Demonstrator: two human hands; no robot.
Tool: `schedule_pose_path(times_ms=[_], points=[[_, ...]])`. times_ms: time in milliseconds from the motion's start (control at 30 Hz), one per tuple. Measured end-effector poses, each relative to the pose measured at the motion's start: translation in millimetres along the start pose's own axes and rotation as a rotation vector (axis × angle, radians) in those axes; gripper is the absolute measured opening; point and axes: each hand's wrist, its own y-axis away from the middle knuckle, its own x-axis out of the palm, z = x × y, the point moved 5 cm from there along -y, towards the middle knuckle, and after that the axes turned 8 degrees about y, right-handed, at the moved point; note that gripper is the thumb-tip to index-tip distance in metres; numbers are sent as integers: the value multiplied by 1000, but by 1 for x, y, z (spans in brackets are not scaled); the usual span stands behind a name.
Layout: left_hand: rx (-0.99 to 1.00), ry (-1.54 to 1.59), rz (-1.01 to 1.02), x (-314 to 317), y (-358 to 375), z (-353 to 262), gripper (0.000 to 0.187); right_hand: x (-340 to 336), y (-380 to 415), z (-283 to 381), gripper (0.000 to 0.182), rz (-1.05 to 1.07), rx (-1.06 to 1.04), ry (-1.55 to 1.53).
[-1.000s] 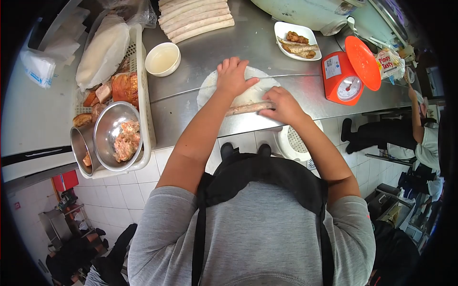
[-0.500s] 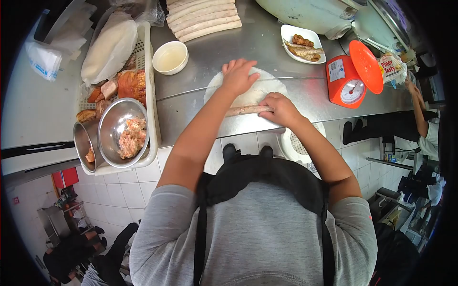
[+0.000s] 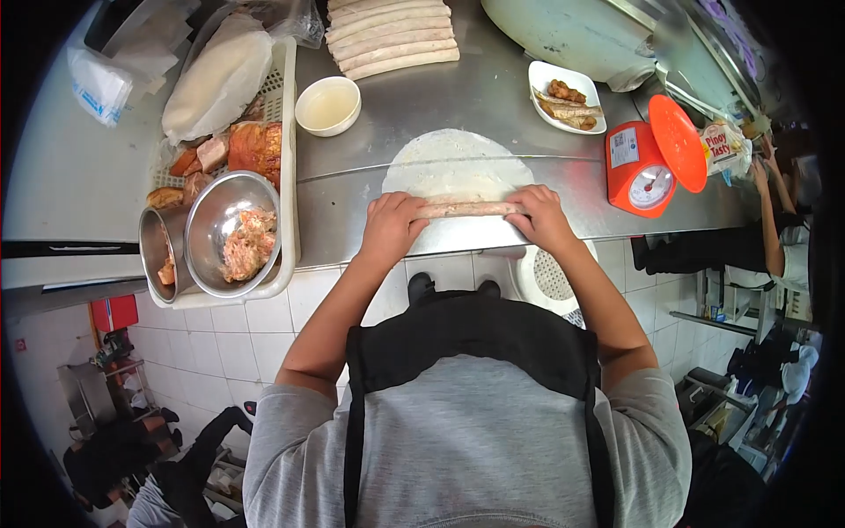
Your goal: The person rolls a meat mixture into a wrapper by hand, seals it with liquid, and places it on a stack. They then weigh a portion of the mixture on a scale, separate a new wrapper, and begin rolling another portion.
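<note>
A round, thin white wrapper [image 3: 458, 163] lies flat on the steel table. Along its near edge is a long, thin spring roll [image 3: 465, 210], its filling showing faintly through the wrapper. My left hand [image 3: 394, 226] grips the roll's left end, fingers curled over it. At the other end, my right hand [image 3: 542, 216] is closed on it with the thumb underneath. Several finished spring rolls [image 3: 396, 42] lie side by side at the back. To the left, a steel bowl [image 3: 204, 255] contains a lump of minced filling [image 3: 248, 246].
A white crate [image 3: 289, 176] on the left carries the bowls, roasted meat [image 3: 255, 150] and a bagged white stack [image 3: 220, 75]. Behind my hands stand a small bowl of liquid [image 3: 328, 106], a plate of fried food [image 3: 541, 75] and an orange scale [image 3: 641, 167]. Other people are at both sides.
My left hand has come back from the far part of the wrapper to the roll's left end. My right hand has shifted slightly right, and more of the wrapper is uncovered.
</note>
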Motion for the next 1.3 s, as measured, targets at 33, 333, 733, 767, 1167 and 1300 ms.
schedule_pose_path(times_ms=[33,333,733,767,1167,1300], points=[[13,12,-23,-2,2,0,26,0,2,-5,23,13,46,-32],[0,-221,4,-4,-23,1,25,0,-17,-7,24,-34,121,142],[100,55,60,35,-40,-11,27,25,-43,30,31,15,-14,-60],[99,57,71,35,-41,-11,26,26,-45,27,30,47,-20,-67],[-49,28,38,6,-24,18,30,33,-68,39,27,222,-71,-116],[-2,-16,-64,-11,-13,25,32,25,-75,62,28,98,-93,-209]])
